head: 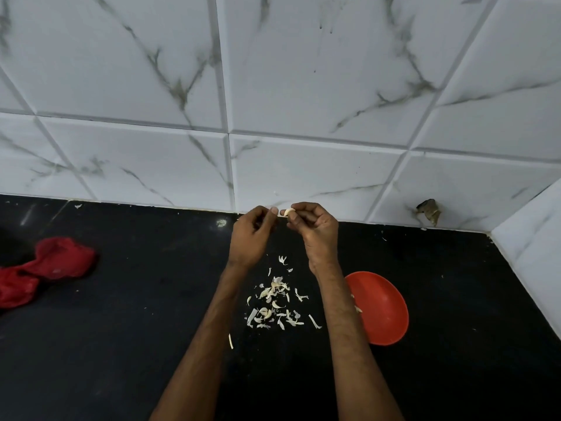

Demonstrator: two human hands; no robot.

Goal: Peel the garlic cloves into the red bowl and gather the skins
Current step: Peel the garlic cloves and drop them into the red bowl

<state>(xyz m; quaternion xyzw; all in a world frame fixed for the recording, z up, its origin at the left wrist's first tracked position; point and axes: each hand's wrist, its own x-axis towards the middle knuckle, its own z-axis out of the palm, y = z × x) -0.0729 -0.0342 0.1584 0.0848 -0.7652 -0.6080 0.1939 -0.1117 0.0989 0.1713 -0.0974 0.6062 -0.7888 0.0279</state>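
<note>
- We see the clove (290,212) held up off the counter, pinched at the fingertips of the right hand (315,226); its pale, curved end sticks out toward the left hand (252,232).
- The right fingers are curled together and clamped on the clove.
- The left fingers are curled too, with the thumb tip just beside the clove's free end. We cannot tell whether they pinch a shred of skin or only touch it.
- Below the fingers, between our two forearms, the skins (274,302) lie scattered on the black counter (121,329), with a few strays further out.
- Below and to the right of the fingers sits the red bowl (382,311), partly hidden behind the right forearm; a few pale bits show in it just beside the arm.
- Well off to the left of the fingers lies a crumpled red cloth (45,268).
- Behind the fingers rises the white marbled tile wall (303,86), with a chipped hole (428,211) to their right.
</note>
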